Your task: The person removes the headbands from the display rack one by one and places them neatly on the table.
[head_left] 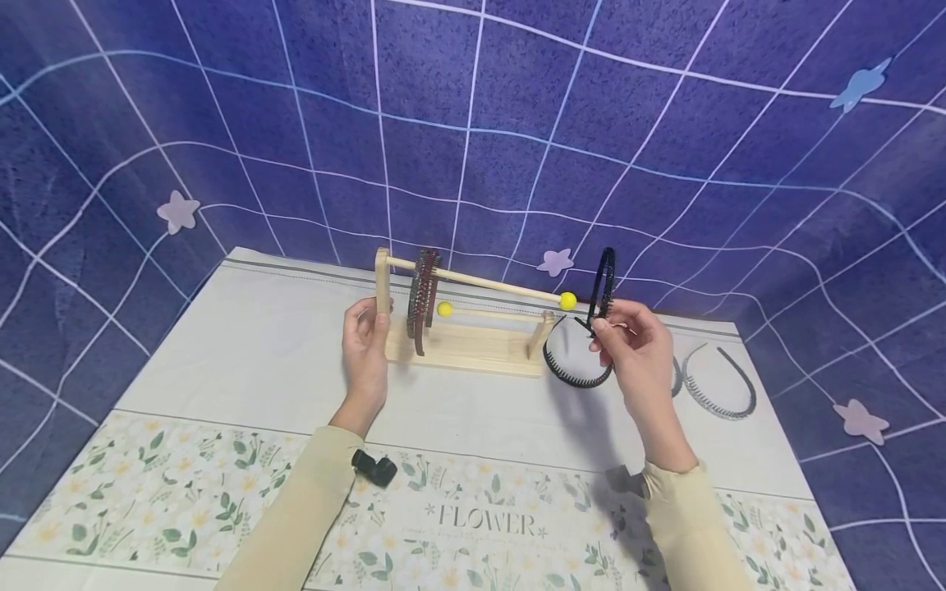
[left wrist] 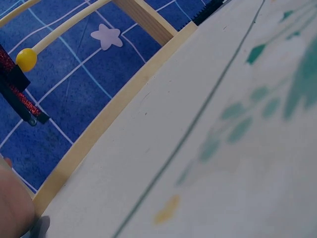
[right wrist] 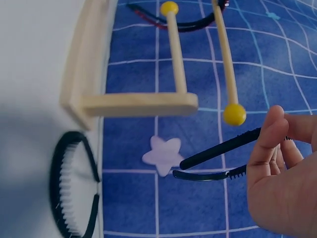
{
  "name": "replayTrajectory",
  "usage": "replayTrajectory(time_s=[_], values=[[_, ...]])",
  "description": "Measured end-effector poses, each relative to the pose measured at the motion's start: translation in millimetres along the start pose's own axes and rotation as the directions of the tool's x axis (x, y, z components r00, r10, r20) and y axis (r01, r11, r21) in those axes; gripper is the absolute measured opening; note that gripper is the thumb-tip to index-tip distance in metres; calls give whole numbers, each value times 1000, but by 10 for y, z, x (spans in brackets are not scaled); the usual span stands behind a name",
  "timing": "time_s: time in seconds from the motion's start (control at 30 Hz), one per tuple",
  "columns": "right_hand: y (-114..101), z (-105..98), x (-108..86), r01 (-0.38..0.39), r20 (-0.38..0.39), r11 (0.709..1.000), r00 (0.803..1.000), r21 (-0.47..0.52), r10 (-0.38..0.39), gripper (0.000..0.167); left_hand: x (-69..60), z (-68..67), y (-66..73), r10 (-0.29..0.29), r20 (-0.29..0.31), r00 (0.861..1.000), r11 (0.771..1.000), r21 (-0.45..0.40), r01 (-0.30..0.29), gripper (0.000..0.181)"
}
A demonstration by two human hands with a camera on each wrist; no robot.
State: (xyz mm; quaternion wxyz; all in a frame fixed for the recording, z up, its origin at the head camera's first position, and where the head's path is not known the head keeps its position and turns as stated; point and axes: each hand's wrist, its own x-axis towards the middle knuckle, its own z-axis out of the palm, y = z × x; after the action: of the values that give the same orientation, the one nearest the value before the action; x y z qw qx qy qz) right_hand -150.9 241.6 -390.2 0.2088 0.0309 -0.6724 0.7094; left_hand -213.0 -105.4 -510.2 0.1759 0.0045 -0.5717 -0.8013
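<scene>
A wooden rack (head_left: pixel 473 349) with two horizontal rods, each tipped by a yellow ball (head_left: pixel 567 300), stands on the table. Several dark headbands (head_left: pixel 423 300), one of them reddish, hang on the upper rod near its left post. My left hand (head_left: pixel 365 349) grips that left post (head_left: pixel 382 283). In my right hand (head_left: pixel 637 349) a black toothed headband (head_left: pixel 608 275) is pinched, held up just right of the upper rod's ball and apart from it. The right wrist view shows its two ends (right wrist: pixel 213 153) pointing toward the rack.
Another black headband (head_left: pixel 580 382) lies on the table by the rack's right end. Farther right is a grey headband (head_left: pixel 727 414), with part of one more beside my right hand. A blue gridded cloth with stars (head_left: pixel 554 262) hangs behind the table; a floral print (head_left: pixel 473 492) runs along the front.
</scene>
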Motion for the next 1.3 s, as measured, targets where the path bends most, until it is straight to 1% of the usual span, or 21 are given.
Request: replayTrajectory(time_s=[0.13,0.23,0.3,0.4,0.53,0.7,0.9,1.13,1.2,1.3], values=[[46,-125,-46,-37,20,992,999,-117,40,22,-1,-2,1,-1,-5,1000,1000,-2,1,27],[77,-225,-83,-54,29,976,998,-209,61,23,-1,-4,3,1,-5,1000,1000,-2,-1,27],[97,-285,-107,-56,35,967,997,-247,66,24,-1,-5,4,5,-3,1000,1000,-4,-5,26],[119,-359,-142,-57,42,964,997,-261,70,25,-1,-7,5,10,-3,1000,1000,-10,-10,26],[132,-445,-189,-74,47,971,995,-226,87,25,-3,-10,5,11,-5,1000,1000,-10,-11,26],[108,-567,-255,-84,60,968,993,-236,101,22,1,-11,-5,11,-4,1000,1000,-9,-11,26],[73,-707,-322,-58,92,946,992,-317,92,20,4,-8,-15,9,-6,1000,1000,-20,-9,26],[58,-857,-397,-80,75,919,990,-385,118,17,-1,-6,-8,5,-5,1000,1000,-8,-5,27],[66,-906,-417,-70,90,909,989,-411,117,17,-3,-2,-3,3,-7,1000,1000,-5,-3,28],[90,-975,-445,-41,132,911,986,-411,103,17,-4,3,-1,1,-10,1000,1000,-2,-1,28]])
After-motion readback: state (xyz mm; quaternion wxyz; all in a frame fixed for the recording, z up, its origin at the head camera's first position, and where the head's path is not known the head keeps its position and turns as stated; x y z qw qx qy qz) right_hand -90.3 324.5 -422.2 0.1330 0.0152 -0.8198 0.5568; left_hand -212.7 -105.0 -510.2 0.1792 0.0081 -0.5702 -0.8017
